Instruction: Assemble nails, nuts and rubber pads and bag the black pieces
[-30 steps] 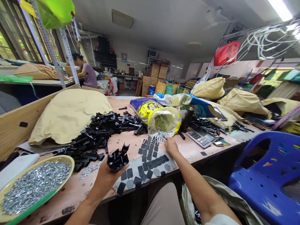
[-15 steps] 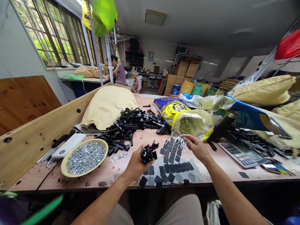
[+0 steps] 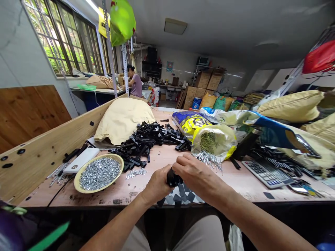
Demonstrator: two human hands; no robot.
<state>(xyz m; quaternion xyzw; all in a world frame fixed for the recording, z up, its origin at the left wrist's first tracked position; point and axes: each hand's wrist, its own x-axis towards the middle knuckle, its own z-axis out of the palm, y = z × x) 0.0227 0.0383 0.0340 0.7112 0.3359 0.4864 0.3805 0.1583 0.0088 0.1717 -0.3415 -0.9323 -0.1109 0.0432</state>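
My left hand [image 3: 157, 183] is closed around a black plastic part [image 3: 173, 180] just above the table's front edge. My right hand [image 3: 195, 174] has its fingers curled over the top of the same part, so both hands meet there; what the right fingers pinch is hidden. Under the hands lies a grey sheet of black pads [image 3: 183, 196]. Loose nails [image 3: 209, 159] spill from a clear bag [image 3: 213, 141] just beyond my right hand. A heap of black plastic parts [image 3: 149, 139] lies behind my left hand.
A yellow bowl of small metal nuts [image 3: 98, 172] stands at front left, with loose nuts [image 3: 136, 172] beside it. A calculator [image 3: 267, 173] sits at right among filled sacks [image 3: 290, 104]. A tan sack [image 3: 123, 118] rests by the wooden side wall [image 3: 52, 146]. Another person [image 3: 136, 84] works far back.
My right hand left the nail pile and came back onto the black part in my left hand. The view swung left and then steadied.
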